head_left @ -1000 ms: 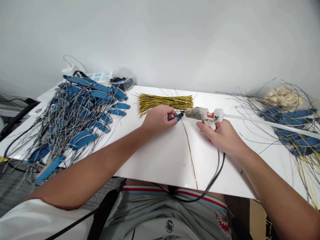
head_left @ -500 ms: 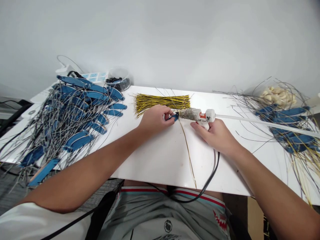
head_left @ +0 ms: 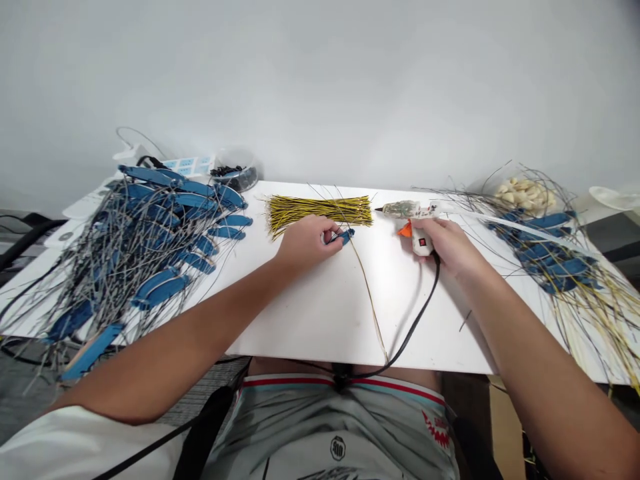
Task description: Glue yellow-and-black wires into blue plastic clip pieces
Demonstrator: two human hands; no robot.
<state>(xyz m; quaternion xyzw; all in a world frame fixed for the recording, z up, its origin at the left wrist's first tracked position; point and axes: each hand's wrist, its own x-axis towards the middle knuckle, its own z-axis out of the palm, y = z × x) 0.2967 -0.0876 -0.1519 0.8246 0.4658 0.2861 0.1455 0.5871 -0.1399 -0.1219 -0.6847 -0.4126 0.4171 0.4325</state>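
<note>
In the head view my left hand is closed on a small blue curved piece, whose right end pokes out past the fingertips. From that end a thin yellow-and-black wire trails down to the table's front edge. My right hand grips a white hot glue gun with an orange trigger. Its dark nozzle points left, a short way off the blue piece. A long translucent glue stick extends from the gun's back. Behind my left hand lies a bundle of yellow-and-black wires.
Blue curved pieces with grey wires are heaped on the left; more blue pieces with wires lie on the right. A clear tub of black parts, a power strip and a bag of cream-coloured pieces stand at the back. A black cord hangs from the gun.
My right hand has drawn the glue gun away from the blue piece, to the right and upward, and turned it so its side shows. My left hand still holds the piece in nearly the same place.
</note>
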